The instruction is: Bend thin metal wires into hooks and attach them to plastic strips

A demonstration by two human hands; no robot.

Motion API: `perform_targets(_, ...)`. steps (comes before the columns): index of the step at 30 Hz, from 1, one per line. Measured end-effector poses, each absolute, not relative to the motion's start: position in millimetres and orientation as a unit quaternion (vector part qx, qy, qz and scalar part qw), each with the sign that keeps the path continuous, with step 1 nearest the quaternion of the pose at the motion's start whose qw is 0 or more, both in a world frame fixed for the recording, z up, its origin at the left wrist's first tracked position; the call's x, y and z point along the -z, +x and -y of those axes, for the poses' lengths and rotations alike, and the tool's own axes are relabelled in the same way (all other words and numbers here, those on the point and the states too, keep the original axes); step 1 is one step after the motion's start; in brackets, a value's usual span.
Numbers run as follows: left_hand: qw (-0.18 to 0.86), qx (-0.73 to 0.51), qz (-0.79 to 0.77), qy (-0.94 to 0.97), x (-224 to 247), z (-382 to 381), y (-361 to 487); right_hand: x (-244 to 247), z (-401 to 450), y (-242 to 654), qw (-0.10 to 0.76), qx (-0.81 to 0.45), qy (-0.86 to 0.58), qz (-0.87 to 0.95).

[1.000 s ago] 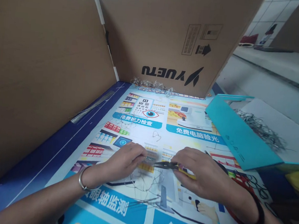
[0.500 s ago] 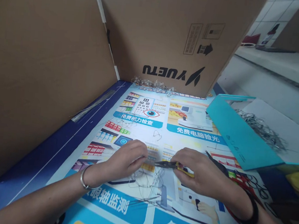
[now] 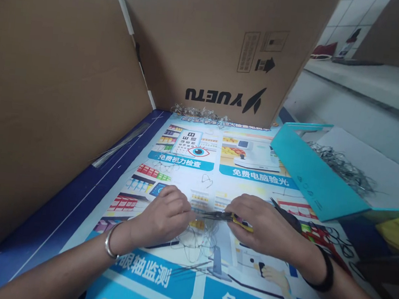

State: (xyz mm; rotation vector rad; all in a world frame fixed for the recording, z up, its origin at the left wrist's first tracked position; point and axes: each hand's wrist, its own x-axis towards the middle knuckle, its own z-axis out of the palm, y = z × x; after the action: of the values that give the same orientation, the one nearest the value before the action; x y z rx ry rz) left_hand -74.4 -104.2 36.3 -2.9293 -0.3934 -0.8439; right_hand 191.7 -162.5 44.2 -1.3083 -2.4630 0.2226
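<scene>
My left hand, with a silver bangle at its wrist, is pinched on a thin wire whose end shows near its fingertips. Facing it, my right hand grips pliers with dark jaws and yellow handles. The jaw tips point left and meet the wire close to my left fingers. Below the hands, thin loose wires lie in loops and straight lengths on the printed sheet. A small bent wire rests farther forward.
Cardboard panels stand at the left and back, with a wire pile at the back panel's foot. A turquoise box at right holds tangled wires. Red-handled tools lie beside my right forearm. Straight wires rest at left.
The view has shifted slightly, so the box and panels appear a little farther left. My left hand has turned a little, its back showing more; both hands keep their hold.
</scene>
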Motion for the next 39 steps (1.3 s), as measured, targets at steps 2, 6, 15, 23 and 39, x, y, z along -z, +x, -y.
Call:
perform_targets(2, 0.056, 0.261, 0.116, -0.957, -36.3, 104.7, -75.9, -45.2, 162.8, 191.9, 0.176, -0.073, -0.463, 0.865)
perform_targets(6, 0.111, 0.280, 0.096, -0.949, -36.1, 106.3, -80.4, -47.8, 164.0, 190.3, 0.200, -0.052, -0.467, 0.860)
perform_targets(15, 0.166, 0.292, 0.046, -0.941, -50.0, 111.3, -80.8, -47.2, 167.7, 178.7, 0.205, -0.027, -0.451, 0.868)
perform_targets(23, 0.137, 0.262, 0.047, -0.954, -49.6, 112.9, -80.1, -47.2, 168.3, 175.4, 0.205, -0.035, -0.439, 0.874)
perform_targets(39, 0.018, 0.309, 0.118, -0.944, -30.3, 108.1, -72.8, -45.9, 166.6, 177.8, 0.219, -0.081, -0.438, 0.868)
